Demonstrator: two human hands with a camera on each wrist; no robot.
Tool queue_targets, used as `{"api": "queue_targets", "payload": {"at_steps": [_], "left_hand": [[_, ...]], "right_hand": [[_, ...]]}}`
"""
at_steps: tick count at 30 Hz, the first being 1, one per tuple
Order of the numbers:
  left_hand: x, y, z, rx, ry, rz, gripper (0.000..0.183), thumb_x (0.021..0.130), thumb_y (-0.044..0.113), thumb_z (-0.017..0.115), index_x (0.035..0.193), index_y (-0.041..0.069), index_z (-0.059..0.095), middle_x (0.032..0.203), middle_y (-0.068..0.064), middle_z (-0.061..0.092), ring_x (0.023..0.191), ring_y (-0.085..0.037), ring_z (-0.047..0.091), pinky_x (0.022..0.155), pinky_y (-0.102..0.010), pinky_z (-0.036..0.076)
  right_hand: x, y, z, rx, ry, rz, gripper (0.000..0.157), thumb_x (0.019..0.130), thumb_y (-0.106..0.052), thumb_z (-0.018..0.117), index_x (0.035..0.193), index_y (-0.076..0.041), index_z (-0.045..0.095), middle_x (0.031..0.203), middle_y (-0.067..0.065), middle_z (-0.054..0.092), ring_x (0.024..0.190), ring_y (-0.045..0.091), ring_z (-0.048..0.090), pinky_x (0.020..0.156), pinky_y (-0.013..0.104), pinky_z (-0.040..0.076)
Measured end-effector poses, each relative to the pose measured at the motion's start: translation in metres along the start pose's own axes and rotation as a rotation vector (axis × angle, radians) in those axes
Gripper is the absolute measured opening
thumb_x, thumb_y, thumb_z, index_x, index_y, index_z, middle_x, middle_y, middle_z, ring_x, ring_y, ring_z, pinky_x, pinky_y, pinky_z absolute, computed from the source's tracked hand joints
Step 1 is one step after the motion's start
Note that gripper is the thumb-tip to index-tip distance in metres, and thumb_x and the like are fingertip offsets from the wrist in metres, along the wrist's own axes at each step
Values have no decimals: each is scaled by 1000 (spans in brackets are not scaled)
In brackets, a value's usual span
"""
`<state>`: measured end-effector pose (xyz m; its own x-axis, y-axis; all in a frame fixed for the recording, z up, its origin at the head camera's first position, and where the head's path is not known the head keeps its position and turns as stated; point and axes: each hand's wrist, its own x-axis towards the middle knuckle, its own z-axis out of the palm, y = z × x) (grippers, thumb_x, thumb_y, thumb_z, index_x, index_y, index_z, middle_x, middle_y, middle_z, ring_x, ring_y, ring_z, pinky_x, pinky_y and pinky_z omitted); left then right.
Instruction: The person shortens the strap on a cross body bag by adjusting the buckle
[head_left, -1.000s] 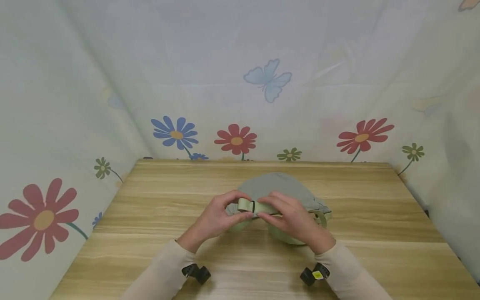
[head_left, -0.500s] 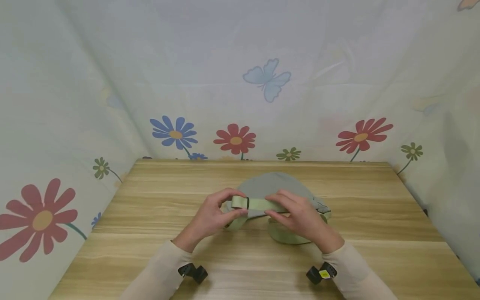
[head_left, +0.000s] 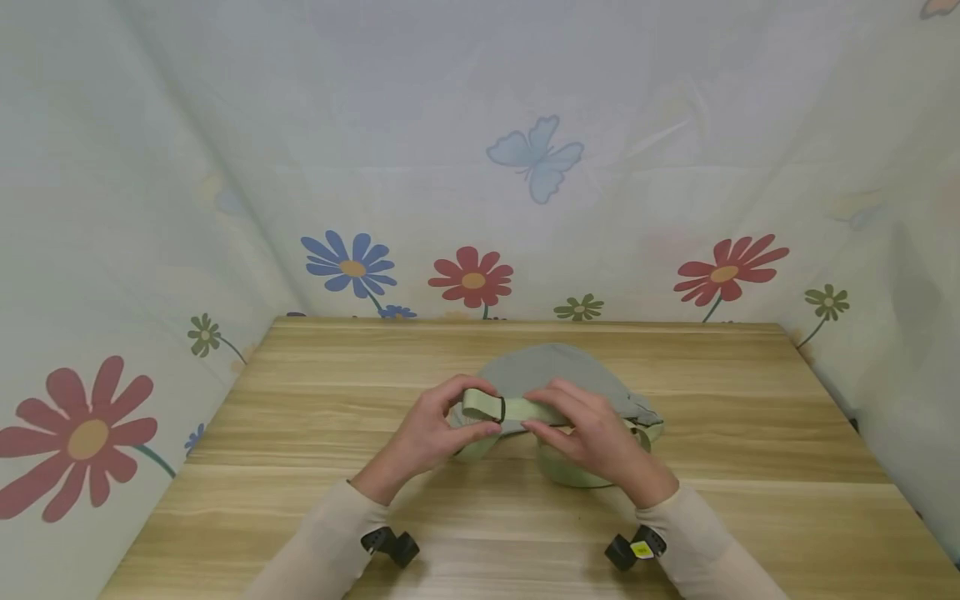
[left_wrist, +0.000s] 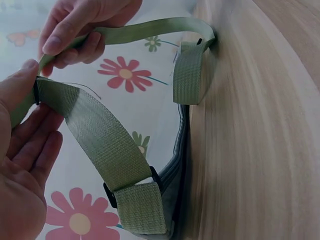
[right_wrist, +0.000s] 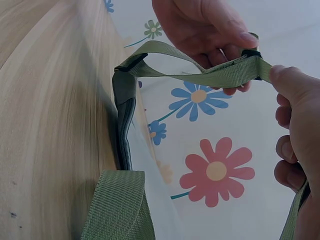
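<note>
A grey bag (head_left: pixel 555 367) with a zipper lies on the table, with a light green webbing strap (head_left: pixel 528 409) raised in front of it. My left hand (head_left: pixel 438 425) pinches the strap at a black slider buckle (head_left: pixel 502 409), where a short loop of webbing stands up. Just to the right, my right hand (head_left: pixel 596 429) pinches the strap between thumb and fingers. In the left wrist view, webbing runs from the slider buckle (left_wrist: pixel 37 91) down to another black buckle (left_wrist: pixel 134 187) at the bag's end. The right wrist view shows two layers of strap (right_wrist: pixel 225 75) reaching the slider.
The wooden table (head_left: pixel 337 358) extends around the bag. A cloth backdrop (head_left: pixel 420 125) printed with flowers and a butterfly hangs behind and at both sides. Black wrist cameras sit on both sleeves (head_left: pixel 322 533).
My right hand first slid right along the strap, away from the slider, then came back a little left. The slider and my left hand shifted slightly left. The bag stayed in place.
</note>
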<state>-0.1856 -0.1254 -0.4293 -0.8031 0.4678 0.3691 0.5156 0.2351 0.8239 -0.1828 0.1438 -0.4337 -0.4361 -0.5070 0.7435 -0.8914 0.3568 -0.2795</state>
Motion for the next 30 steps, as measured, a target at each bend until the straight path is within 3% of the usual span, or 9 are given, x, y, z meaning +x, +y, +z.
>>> {"api": "queue_targets", "payload": {"at_steps": [6, 11, 16, 19, 26, 30], "left_hand": [[-1, -5, 1, -17, -35, -99, 41, 93, 14, 86, 131, 10, 70, 124, -6, 76, 117, -18, 71, 104, -48, 57], [-1, -7, 5, -37, -22, -130, 33, 94, 16, 86, 125, 10, 76, 123, -6, 79, 115, -13, 69, 105, -42, 55], [-1, -7, 6, -42, -10, -92, 33, 93, 13, 86, 125, 10, 76, 121, -4, 79, 115, -11, 70, 109, -38, 53], [0, -6, 6, -47, -27, -74, 33, 93, 13, 86, 125, 12, 76, 122, -2, 79, 117, -12, 70, 111, -41, 52], [3, -4, 9, -46, -44, 1, 31, 93, 13, 86, 122, 14, 74, 119, -3, 77, 110, -12, 69, 101, -31, 57], [4, -5, 12, -9, -47, 73, 29, 93, 13, 87, 119, 14, 74, 116, -2, 76, 108, -12, 69, 99, -31, 58]], "right_hand": [[-2, 3, 1, 19, 35, -8, 36, 110, -36, 63, 119, -3, 73, 98, 5, 71, 73, 8, 57, 64, 17, 48], [-3, 2, 0, 35, 21, 14, 35, 109, -36, 65, 120, -3, 73, 99, 5, 71, 73, 8, 56, 64, 16, 48], [-1, 0, 0, 37, 9, 17, 34, 108, -35, 67, 121, -5, 73, 101, 4, 71, 76, 8, 57, 65, 16, 49], [0, -1, -1, 32, 4, 13, 34, 108, -36, 68, 122, -5, 73, 102, 3, 72, 76, 8, 57, 65, 16, 49], [1, -3, 0, 29, 0, 3, 38, 107, -37, 67, 124, -3, 74, 103, 3, 72, 76, 7, 58, 65, 15, 48], [2, -3, 1, 37, -5, -2, 38, 106, -35, 69, 125, -3, 73, 103, 3, 72, 77, 7, 59, 66, 15, 49]]}}
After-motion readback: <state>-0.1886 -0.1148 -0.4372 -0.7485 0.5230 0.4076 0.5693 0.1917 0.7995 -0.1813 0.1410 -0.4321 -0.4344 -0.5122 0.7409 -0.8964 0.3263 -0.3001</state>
